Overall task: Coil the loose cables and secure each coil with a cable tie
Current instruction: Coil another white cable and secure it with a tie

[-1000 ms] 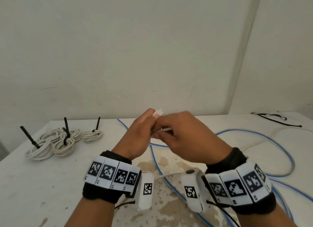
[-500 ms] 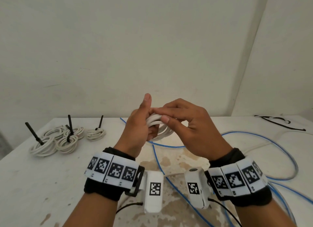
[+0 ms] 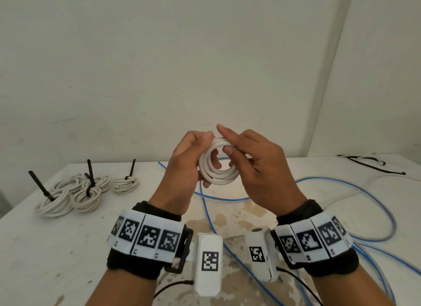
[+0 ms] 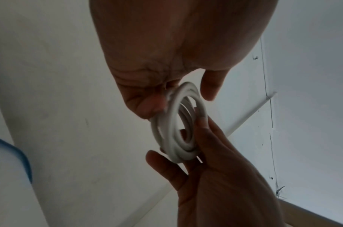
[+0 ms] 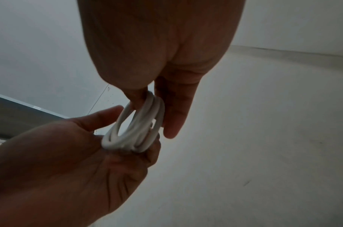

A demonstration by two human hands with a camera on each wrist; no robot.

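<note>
A small white cable coil [image 3: 218, 169] of several loops is held up above the table, its ring facing me. My left hand [image 3: 198, 156] grips its left side, thumb on top and fingers behind. My right hand [image 3: 227, 141] pinches the upper right of the ring, thumb inside it and index finger raised. In the left wrist view the coil [image 4: 176, 127] sits between the left hand [image 4: 178, 104] and the right hand [image 4: 215, 169]. The right wrist view shows the coil [image 5: 139, 122] pinched by the right hand [image 5: 153, 119]. No tie is on this coil.
Three white coils [image 3: 88, 194] bound with black ties lie at the table's back left. A long blue cable [image 3: 341, 184] loops over the middle and right of the white table [image 3: 45, 248], beside a grey cable. Loose black cable ties [image 3: 369, 165] lie at the far right.
Both hands have risen and the coil has turned from edge-on to a round ring facing me. My right index finger has lifted off it.
</note>
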